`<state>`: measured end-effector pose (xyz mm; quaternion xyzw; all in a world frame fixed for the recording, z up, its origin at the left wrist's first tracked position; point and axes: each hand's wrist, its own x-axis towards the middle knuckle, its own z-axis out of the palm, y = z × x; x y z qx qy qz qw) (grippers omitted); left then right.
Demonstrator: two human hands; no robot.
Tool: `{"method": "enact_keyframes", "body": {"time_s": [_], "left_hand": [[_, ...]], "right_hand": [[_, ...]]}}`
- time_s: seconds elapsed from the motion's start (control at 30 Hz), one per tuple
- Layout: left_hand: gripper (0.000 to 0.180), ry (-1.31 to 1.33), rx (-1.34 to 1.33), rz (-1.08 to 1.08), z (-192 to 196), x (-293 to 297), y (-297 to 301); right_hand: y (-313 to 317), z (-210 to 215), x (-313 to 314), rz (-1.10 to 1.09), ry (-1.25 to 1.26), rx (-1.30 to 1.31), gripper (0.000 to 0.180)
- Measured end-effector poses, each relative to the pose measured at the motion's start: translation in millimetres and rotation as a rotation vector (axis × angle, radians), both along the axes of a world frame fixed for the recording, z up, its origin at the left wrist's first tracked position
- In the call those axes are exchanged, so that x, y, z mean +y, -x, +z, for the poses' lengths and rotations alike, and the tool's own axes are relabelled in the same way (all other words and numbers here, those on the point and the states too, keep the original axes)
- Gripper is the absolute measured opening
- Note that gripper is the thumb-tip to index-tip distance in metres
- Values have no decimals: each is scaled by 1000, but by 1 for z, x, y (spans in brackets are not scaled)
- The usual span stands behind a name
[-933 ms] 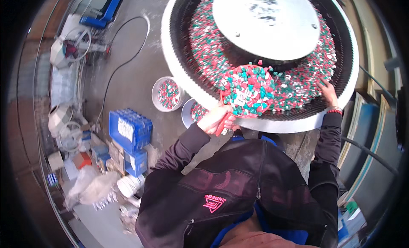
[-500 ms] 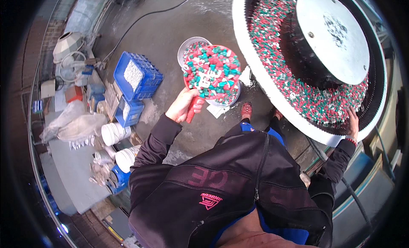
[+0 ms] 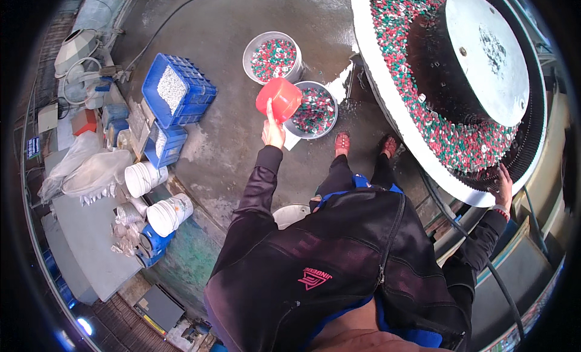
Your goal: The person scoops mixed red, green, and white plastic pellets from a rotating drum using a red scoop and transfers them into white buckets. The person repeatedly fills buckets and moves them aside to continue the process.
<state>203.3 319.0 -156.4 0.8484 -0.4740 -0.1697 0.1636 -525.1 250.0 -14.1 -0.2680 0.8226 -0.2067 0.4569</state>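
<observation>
My left hand (image 3: 274, 133) grips a red plastic scoop (image 3: 277, 99) by its handle. The scoop is tipped, its outside toward me and its mouth facing the nearer bucket (image 3: 313, 137); its inside is hidden. Small red, green and white pieces (image 3: 313, 108) lie in that bucket. A second, pale bucket (image 3: 247, 56) just beyond holds the same mix. On the right, my right hand (image 3: 503, 187) rests with fingers stretched at the near inner edge of a large round white-rimmed tub (image 3: 393, 104), beside the mixed pieces (image 3: 478, 147) inside it.
A white round cover (image 3: 487, 55) tops the tub's central column. Blue crates (image 3: 196, 98) with white pieces stand at left, near white pails (image 3: 171, 214) and clear plastic bags (image 3: 100, 170). A dark hose (image 3: 172, 16) crosses the wet floor.
The scoop, full and level earlier, has been tipped over toward the nearer bucket. My right hand stays at the tub's edge while the whole view has shifted.
</observation>
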Motion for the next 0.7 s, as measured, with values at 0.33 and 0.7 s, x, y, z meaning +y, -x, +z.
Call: {"method": "enact_keyframes", "body": {"time_s": [0.33, 0.7], "left_hand": [[107, 335, 477, 323, 59, -46, 9], [78, 112, -394, -549, 194, -295, 192]], "right_hand": [[63, -14, 13, -128, -14, 45, 64], [119, -125, -60, -130, 172, -159, 59]]}}
